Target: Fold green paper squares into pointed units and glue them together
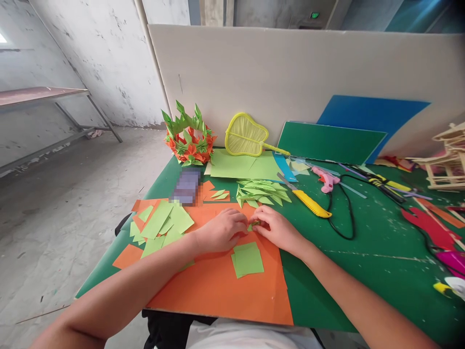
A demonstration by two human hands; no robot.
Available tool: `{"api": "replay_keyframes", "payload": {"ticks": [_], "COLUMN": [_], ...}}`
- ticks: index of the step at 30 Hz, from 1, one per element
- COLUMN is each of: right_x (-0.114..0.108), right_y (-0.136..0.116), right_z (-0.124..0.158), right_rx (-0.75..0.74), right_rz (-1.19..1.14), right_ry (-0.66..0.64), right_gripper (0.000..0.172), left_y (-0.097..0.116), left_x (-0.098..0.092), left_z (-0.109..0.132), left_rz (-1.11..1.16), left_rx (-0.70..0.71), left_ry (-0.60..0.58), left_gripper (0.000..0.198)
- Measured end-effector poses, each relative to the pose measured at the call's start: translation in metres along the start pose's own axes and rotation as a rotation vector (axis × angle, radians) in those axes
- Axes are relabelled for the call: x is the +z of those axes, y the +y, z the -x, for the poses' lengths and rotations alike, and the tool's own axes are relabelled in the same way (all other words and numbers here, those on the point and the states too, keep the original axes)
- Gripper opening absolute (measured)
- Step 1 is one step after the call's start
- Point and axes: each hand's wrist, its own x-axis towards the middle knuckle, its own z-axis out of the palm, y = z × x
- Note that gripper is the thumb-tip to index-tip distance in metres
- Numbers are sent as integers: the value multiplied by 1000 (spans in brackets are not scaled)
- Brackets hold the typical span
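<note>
My left hand point(223, 230) and my right hand point(275, 229) meet over a large orange sheet point(225, 291). Between their fingertips is a small folded piece of green paper point(253, 225). The fingers of my right hand pinch it, and my left hand's curled fingertips press at its left end; much of it is hidden. Just below my hands lies a short stack of green paper squares point(249, 260). Beyond them rests a pile of folded green paper pieces point(261, 193). Loose green paper pieces point(159, 219) spread by my left forearm.
An orange and green paper crown point(191, 140) stands at the back left, beside a yellow fly swatter-like paddle point(246, 134). A yellow utility knife point(310, 202), blade out, and a pink glue gun point(326, 179) with a looped black cord lie right of my hands on the green table point(348, 276).
</note>
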Motion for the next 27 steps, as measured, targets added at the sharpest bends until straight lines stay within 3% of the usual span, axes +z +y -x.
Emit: {"api": "replay_keyframes", "payload": {"ticks": [6, 12, 19, 24, 27], "right_x": [-1, 2, 5, 8, 9], "right_y": [-1, 1, -7, -12, -15], "right_z": [-2, -2, 1, 1, 3], "right_rx": [-60, 25, 208, 250, 280], "right_rz": [68, -19, -390, -584, -668], "right_ry": [25, 65, 91, 159, 171], "right_gripper": [14, 6, 25, 30, 32], "left_y": [4, -2, 8, 20, 24], "left_x": [11, 18, 11, 11, 12], "left_z": [-3, -6, -5, -9, -12], "left_rz": [-7, 50, 626, 1059, 1190], "left_rx": [-158, -289, -601, -666, -712], "left_ry": [65, 156, 212, 310, 346], "left_gripper": [9, 19, 23, 32, 38]}}
